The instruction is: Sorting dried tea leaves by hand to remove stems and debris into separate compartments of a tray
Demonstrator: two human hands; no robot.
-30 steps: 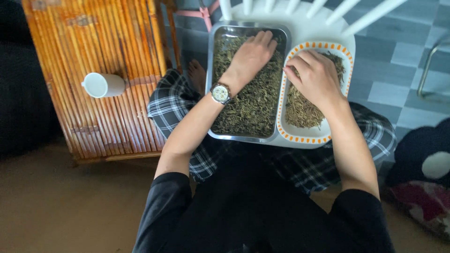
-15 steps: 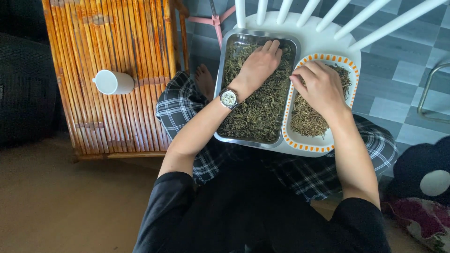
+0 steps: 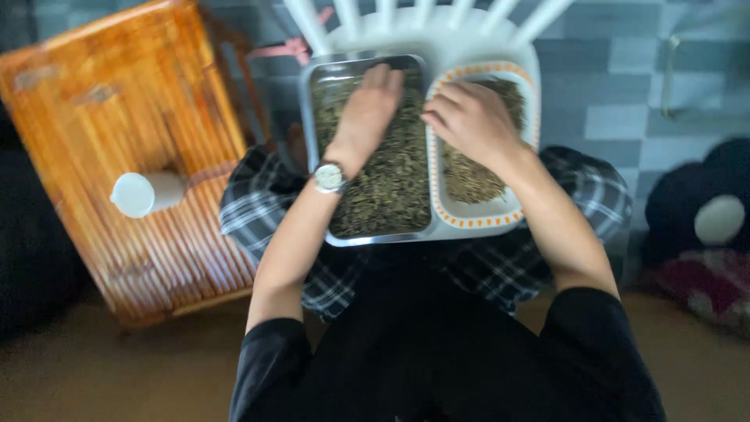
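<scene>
Sifting goes best with left hand point(image 3: 367, 117) flat, fingers spread on the metal tray's point(image 3: 312, 156) dried leaves point(image 3: 391, 187), right hand point(image 3: 469, 121) loosely curled picking in the white dish point(image 3: 476, 223)

I see black sleeves pushed up above both elbows, leaving my forearms bare. On my left wrist, toward ten o'clock, sits a wristwatch point(image 3: 329, 177) with a round pale dial. Black-and-white checked trousers point(image 3: 258, 211) cover my knees; my torso is in black.

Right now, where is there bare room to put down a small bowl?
The bamboo table is bare behind and in front of the white cup. The chair seat is crowded: metal tray and white tray fill it, a hand in each.
</scene>
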